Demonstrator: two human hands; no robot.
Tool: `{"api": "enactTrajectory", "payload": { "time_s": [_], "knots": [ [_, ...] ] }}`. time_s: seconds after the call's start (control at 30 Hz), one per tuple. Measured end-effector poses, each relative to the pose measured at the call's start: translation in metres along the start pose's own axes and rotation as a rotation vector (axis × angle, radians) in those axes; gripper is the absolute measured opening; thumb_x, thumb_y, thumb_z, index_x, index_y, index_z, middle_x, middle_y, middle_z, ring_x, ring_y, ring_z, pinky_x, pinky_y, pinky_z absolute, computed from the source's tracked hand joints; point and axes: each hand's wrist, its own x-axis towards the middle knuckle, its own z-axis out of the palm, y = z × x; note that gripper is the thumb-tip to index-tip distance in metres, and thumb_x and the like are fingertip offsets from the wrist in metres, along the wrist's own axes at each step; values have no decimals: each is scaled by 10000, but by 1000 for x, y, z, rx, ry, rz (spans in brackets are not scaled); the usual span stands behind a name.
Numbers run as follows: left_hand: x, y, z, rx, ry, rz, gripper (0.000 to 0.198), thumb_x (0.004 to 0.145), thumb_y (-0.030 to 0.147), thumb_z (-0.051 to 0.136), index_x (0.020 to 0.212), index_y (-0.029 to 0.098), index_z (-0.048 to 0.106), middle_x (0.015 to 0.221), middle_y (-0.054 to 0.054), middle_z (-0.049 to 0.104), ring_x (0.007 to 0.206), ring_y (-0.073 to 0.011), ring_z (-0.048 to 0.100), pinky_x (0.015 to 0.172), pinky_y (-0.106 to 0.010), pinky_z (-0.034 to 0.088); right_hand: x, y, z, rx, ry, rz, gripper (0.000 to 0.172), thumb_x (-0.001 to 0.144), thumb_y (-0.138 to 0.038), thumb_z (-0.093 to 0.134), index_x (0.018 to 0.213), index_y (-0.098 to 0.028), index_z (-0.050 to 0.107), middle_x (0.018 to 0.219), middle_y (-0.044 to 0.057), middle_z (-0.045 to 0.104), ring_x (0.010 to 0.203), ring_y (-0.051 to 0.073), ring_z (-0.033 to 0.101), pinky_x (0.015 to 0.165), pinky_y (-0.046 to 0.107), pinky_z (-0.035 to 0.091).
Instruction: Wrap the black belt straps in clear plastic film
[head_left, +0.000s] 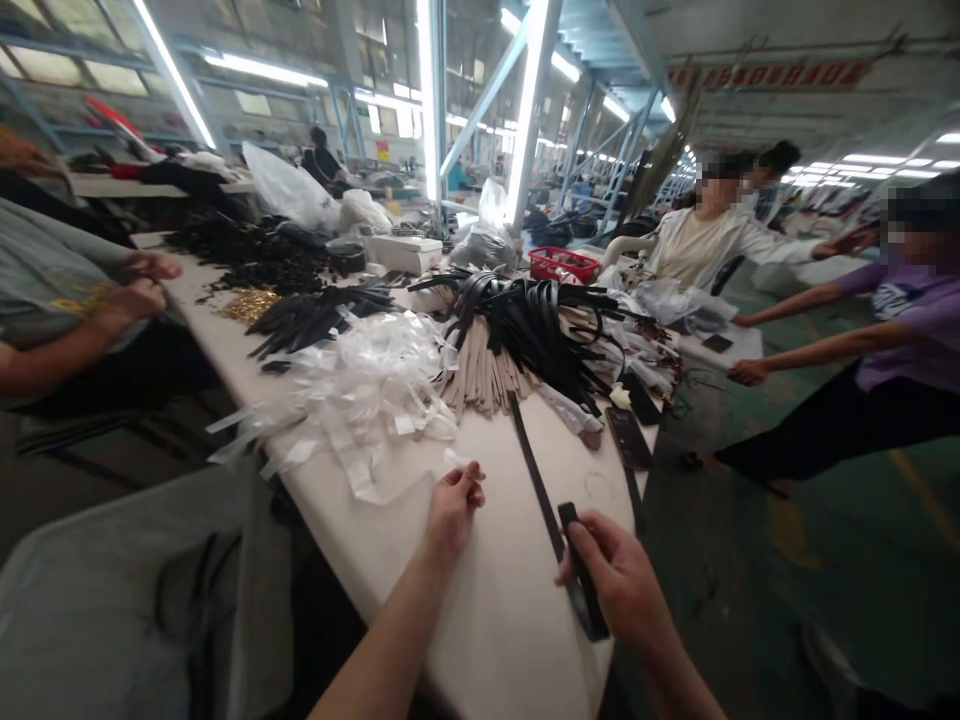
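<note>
— While gripping a short black strap [570,518] in the closed right hand [615,580], pinches a scrap of clear film [459,463] between thumb and fingertips of the left hand [452,510]. Looks like a pairing step: strap in one fist, film in the other, both low over the bare table [495,610].

— Agreed. Seems to call for bringing the two together, with a fine pinch on the film rather than force.

— And room?

— Plenty between the hands. Tight on the right, though: sits just at the table edge, with a long strap [536,470] lying just beside. Ahead, hemmed in by the heap of clear sleeves [360,385], the tan strips [487,380] and the black strap pile [532,320].

— Other people?

— A seated person [75,290] at the left edge, a co-worker's hand [750,372] reaching in at the far right. Well apart from both hands.
</note>
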Motion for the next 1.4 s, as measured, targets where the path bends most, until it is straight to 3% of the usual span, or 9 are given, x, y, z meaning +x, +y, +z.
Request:
{"api": "enactTrajectory", "payload": {
  "time_s": [0.1,0.27,0.4,0.7,1.03,1.4],
  "knots": [
    [-22,-9,11,-49,1,-79,407,616,397,907,764,121,647,742,-11,651,479,-26,461,445,-168,368,5,19,36,88,12,127,446,930,-610,496,890,-187,630,495,-17,578,434,158,558,463,250,457],
    [-50,-14,20,-57,-1,-154,384,623,349,912,777,120,644,698,7,633,478,-31,477,446,-161,386,17,27,64,-64,8,22,361,958,-497,480,837,-197,641,564,-4,633,494,154,597,514,242,438],
    [-58,-9,21,-33,20,-160,391,611,346,919,782,115,654,681,12,624,461,-30,477,439,-161,395,12,24,64,-173,21,-20,332,973,-428,466,804,-207,646,561,-3,650,513,158,612,540,246,417],
    [-66,-3,17,55,-9,-133,408,657,438,877,805,108,688,788,-39,675,488,-34,495,480,-186,404,8,23,61,-175,11,-26,301,976,-400,467,852,-206,661,568,-8,659,515,164,622,535,254,406],
    [-65,-5,14,251,-46,-51,425,669,497,847,728,109,686,509,24,542,441,-65,444,460,-213,312,7,19,62,-195,-55,-34,296,976,-360,465,796,-202,639,560,-28,646,504,133,616,539,230,409],
    [-66,4,12,255,-50,-69,431,644,499,858,732,109,697,653,-30,644,467,-62,466,469,-220,340,10,23,57,-117,-82,8,305,975,-379,458,853,-184,658,567,-15,652,497,136,621,523,225,428]
  ]
}}
